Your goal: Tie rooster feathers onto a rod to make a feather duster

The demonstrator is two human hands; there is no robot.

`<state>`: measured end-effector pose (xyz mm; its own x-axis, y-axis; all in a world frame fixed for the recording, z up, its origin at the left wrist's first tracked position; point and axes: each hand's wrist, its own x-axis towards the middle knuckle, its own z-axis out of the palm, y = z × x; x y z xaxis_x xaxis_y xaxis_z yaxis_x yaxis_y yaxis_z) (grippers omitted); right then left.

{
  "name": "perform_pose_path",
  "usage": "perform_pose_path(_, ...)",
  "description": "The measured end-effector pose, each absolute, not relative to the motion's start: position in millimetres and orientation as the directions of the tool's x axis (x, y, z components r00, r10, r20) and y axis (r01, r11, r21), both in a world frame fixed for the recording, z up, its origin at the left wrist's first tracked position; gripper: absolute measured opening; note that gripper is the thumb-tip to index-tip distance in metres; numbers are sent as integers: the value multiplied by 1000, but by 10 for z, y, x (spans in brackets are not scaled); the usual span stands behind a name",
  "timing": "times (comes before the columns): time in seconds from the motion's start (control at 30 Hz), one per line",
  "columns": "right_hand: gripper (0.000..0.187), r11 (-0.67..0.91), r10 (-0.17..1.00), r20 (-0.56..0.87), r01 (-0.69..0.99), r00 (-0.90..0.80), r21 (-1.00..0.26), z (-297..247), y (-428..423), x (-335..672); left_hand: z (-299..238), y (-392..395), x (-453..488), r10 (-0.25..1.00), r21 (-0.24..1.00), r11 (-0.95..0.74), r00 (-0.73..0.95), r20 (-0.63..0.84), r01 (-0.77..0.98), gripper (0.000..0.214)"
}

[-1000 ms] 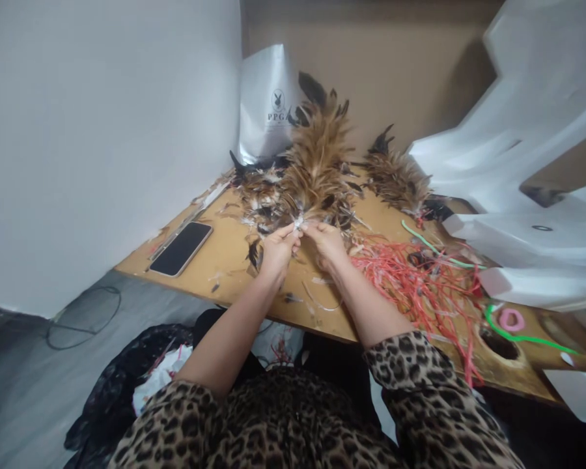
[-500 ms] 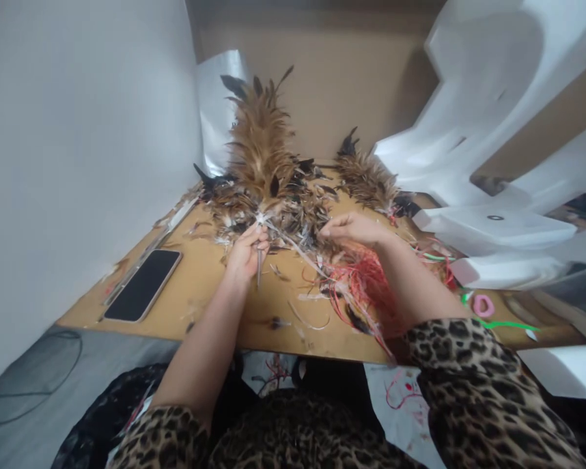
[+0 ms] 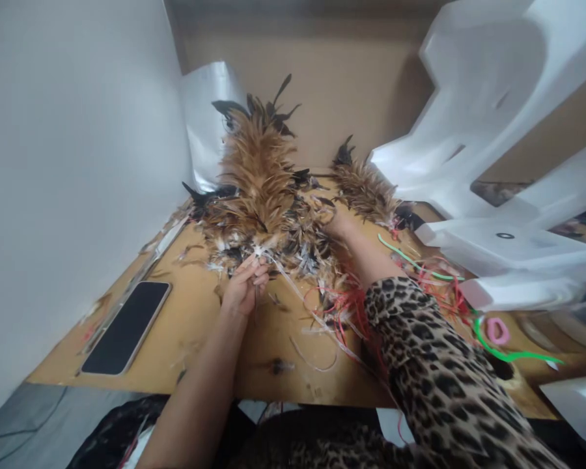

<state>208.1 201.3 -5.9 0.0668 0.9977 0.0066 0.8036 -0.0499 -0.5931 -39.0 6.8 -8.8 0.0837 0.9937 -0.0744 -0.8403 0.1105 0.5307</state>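
My left hand (image 3: pixel 245 284) is closed on the pale lower end of a tall bunch of brown feathers (image 3: pixel 258 169), which stands upright with dark tips at its top. A whitish strand (image 3: pixel 293 286) runs from that end down to the right over the table. My right hand (image 3: pixel 339 225) reaches into the right edge of a pile of loose feathers (image 3: pixel 307 234); its fingers are mostly hidden among them, so whether they grip anything does not show. Red strings (image 3: pixel 346 303) lie beneath my right forearm.
A phone (image 3: pixel 127 329) lies on the wooden table (image 3: pixel 209 365) at left. A second feather bunch (image 3: pixel 364 185) rests at the back right. White machine parts (image 3: pixel 502 241) stand at right, near a green strip (image 3: pixel 512 356) and a pink ring (image 3: pixel 497 331). A silvery bag (image 3: pixel 209 117) leans behind.
My right hand has moved forward from above the red strings into the loose feathers. My left hand keeps its hold on the feather bunch. The view has shifted slightly.
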Motion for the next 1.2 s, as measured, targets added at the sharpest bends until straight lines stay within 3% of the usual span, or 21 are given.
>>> perform_pose_path(0.13, 20, -230, 971, -155, 543, 181, -808, 20, 1919, 2291, -96, 83, -388, 990, 493, 129, 81, -118, -861, 15)
perform_pose_path(0.3, 16, -198, 979, -190, 140, 70, -970, 145, 1516, 2674, -92, 101, -387, 987, 490, 142, 83, -140, -860, 14)
perform_pose_path(0.47, 25, -141, 988, -114, -324, -100, -936, 116, 1140, 2665, -138, 119, -374, 990, 547, 133, 82, -117, -826, 13)
perform_pose_path(0.57, 24, -173, 981, -111, -475, -157, -863, 84, 1013, 2483, -176, 123, -369, 992, 584, 128, 89, -94, -801, 14)
perform_pose_path(0.73, 16, -301, 948, -174, -565, -268, -768, 99, 856, 2094, -206, 133, -373, 996, 627, 86, 50, -74, -774, 15)
perform_pose_path(0.9, 15, -427, 886, -226, -524, -405, -737, 84, 658, 1771, -196, 131, -341, 994, 675, 68, -6, -106, -735, 18)
perform_pose_path(1.2, 13, -425, 845, -150, -473, -514, -772, 59, 361, 1404, -226, 81, -169, 995, 798, 21, -64, -74, -602, 29)
